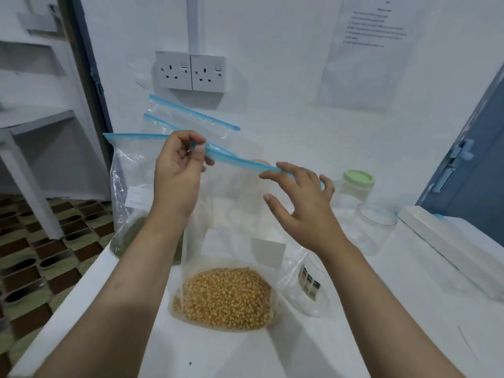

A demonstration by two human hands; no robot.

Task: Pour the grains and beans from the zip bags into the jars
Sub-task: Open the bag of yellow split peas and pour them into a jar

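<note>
My left hand (178, 170) pinches the blue zip strip of the corn bag (226, 293), standing mid-worktop near the front edge. My right hand (301, 203) is spread, fingertips touching the strip, gripping nothing. Four zip bags counted: corn, the green-bean bag (128, 203) at the left edge, two behind. Three jars right; one wears a green lid (358, 178).

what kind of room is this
Probably a plain utility or work room, not a fitted kitchen: a white table against a bare wall with a double socket, a taped-up printed sheet of instructions, and patterned floor tiles.
</note>
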